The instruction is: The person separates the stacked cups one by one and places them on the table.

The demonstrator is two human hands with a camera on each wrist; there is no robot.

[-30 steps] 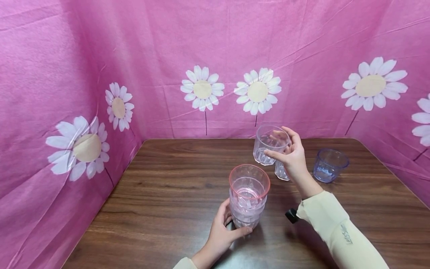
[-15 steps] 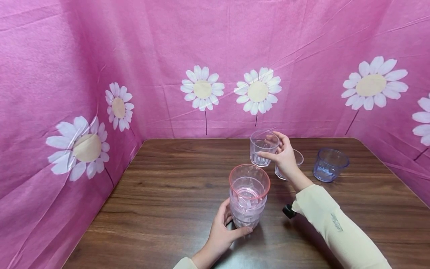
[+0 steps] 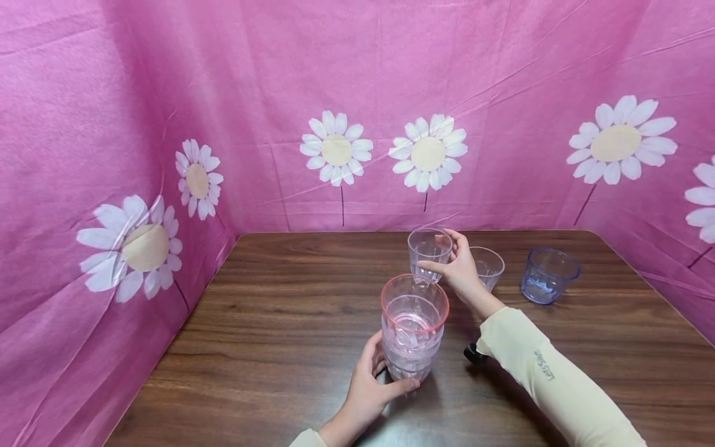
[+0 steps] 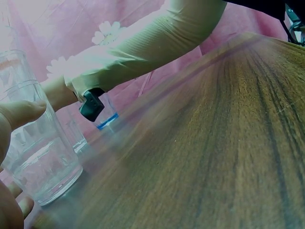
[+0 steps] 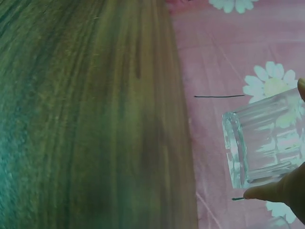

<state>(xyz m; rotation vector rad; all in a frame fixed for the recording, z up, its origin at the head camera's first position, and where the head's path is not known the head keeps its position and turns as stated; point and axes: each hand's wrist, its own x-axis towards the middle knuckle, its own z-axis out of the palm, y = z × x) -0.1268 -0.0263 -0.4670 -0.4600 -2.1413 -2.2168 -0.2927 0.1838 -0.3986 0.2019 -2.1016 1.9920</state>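
Note:
In the head view my left hand [image 3: 368,385] grips the lower part of a stack of nested clear glasses [image 3: 413,347], thumb in front and fingers at the far left side. The topmost glass has a pink rim [image 3: 415,304]. The stack stands upright on the table. Behind it, my right hand [image 3: 460,264] holds a clear faceted glass [image 3: 429,248] between thumb and fingers. In the right wrist view this glass [image 5: 267,140] appears raised off the table, mouth toward the palm. The stack [image 4: 43,157] fills the left edge of the left wrist view.
Another clear glass [image 3: 490,264] stands behind my right wrist, partly hidden. To its right is a blue-tinted glass [image 3: 550,276]. A pink cloth [image 3: 503,74] with daisies surrounds the wooden table [image 3: 268,323]. A black device [image 3: 475,354] sits at my right sleeve.
My right hand has brought the clear glass left and nearer the stack, uncovering more of the glass behind its wrist. The left hand and stack have stayed still.

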